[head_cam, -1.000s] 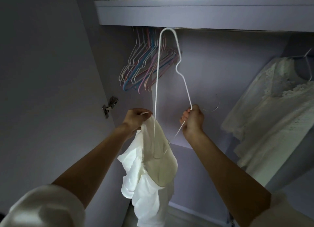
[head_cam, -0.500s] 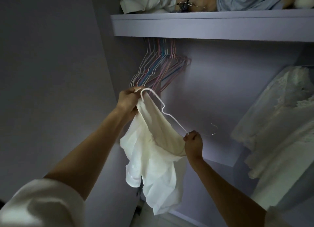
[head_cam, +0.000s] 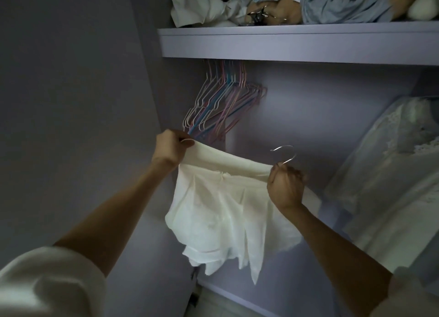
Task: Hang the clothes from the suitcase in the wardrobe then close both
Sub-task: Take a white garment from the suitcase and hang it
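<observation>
A white garment (head_cam: 223,209) hangs stretched between my two hands inside the open wardrobe. A white wire hanger sits inside its waistband, and only the hanger's metal hook (head_cam: 286,154) and one end by my left thumb show. My left hand (head_cam: 169,148) pinches the garment's left edge together with that hanger end. My right hand (head_cam: 285,188) grips the garment's right edge and the hanger neck just below the hook.
A bunch of several pink, blue and white wire hangers (head_cam: 221,107) hangs under the lilac shelf (head_cam: 297,43), just behind my left hand. A white lace garment (head_cam: 392,179) hangs at the right. Crumpled clothes (head_cam: 332,5) lie on top of the shelf.
The hanger swung down from upright to lying level inside the garment. My hands moved apart and spread the waistband out along it. The hook now points up beside my right hand.
</observation>
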Action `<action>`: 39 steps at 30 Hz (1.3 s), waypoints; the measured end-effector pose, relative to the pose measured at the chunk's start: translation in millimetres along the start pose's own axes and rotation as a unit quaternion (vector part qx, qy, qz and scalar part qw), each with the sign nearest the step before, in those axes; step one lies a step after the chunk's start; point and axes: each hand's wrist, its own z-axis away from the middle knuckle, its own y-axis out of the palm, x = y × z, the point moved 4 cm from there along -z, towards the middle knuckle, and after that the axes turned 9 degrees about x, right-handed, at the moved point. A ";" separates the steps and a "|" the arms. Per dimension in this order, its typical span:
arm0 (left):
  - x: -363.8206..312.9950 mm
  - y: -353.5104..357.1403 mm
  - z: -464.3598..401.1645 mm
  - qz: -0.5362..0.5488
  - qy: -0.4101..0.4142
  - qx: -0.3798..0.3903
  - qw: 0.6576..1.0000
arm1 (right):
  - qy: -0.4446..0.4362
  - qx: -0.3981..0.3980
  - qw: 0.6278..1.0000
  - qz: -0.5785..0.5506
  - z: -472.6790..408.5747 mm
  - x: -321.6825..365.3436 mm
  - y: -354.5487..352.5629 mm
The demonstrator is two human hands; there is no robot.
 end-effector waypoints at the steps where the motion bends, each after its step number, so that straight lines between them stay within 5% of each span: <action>1: -3.0 0.6 0.4 -0.004 0.004 -0.001 1.000 | -0.017 0.032 0.999 0.036 -0.4 4.1 4.8; 5: -15.7 2.8 2.4 0.006 0.029 0.003 1.000 | -0.096 0.068 0.993 0.029 -3.4 10.2 10.8; 10: -16.8 21.7 3.8 0.067 0.016 0.102 0.992 | -0.205 0.166 0.964 0.026 -21.3 16.7 0.8; 13: -22.1 34.2 7.1 -0.030 0.040 0.152 0.987 | -0.201 0.175 0.961 -0.077 -30.8 13.9 -7.1; 16: -24.1 34.4 6.2 -0.083 0.037 0.144 0.985 | -0.187 0.262 0.932 -0.165 -30.0 20.2 -7.1; 19: -21.4 20.5 -2.5 -0.110 0.028 0.079 0.990 | -0.174 0.388 0.895 -0.135 -23.2 18.6 2.8; 21: -21.2 11.7 -7.0 -0.123 0.038 0.047 0.991 | -0.147 0.354 0.910 -0.159 -31.9 9.1 -0.1; 23: -23.0 8.8 -8.9 -0.135 0.056 0.040 0.988 | -0.108 0.239 0.934 -0.242 -42.8 1.3 -10.9; 26: -29.6 19.7 -4.2 -0.133 0.088 0.071 0.985 | -0.161 0.346 0.907 -0.175 -26.3 20.0 -11.2; 29: -40.9 27.8 0.3 -0.103 0.109 0.093 0.984 | -0.155 0.287 0.925 -0.194 -29.3 20.7 -8.2; 32: -50.7 29.4 -0.2 -0.061 0.107 0.111 0.986 | -0.158 0.322 0.912 -0.199 -23.2 21.2 0.4; 36: -49.8 42.6 1.9 -0.045 0.076 0.207 0.974 | -0.103 0.230 0.926 -0.279 -30.1 13.7 -8.1; 39: -42.9 59.2 13.0 0.112 0.014 0.298 0.948 | -0.103 0.213 0.924 -0.302 -31.6 11.0 -13.4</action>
